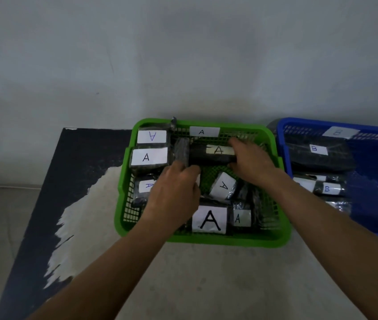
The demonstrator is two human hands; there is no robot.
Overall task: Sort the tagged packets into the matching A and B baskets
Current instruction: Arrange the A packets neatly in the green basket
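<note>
Packet tagged A (211,155) lies mid-frame within green basket (206,242); right hand (250,161) curls round its right end, left hand (174,183) seemingly pinches the left. Lower it level onto bare mesh.

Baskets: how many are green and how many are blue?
Green basket: 1
Blue basket: 1
Total: 2
</note>
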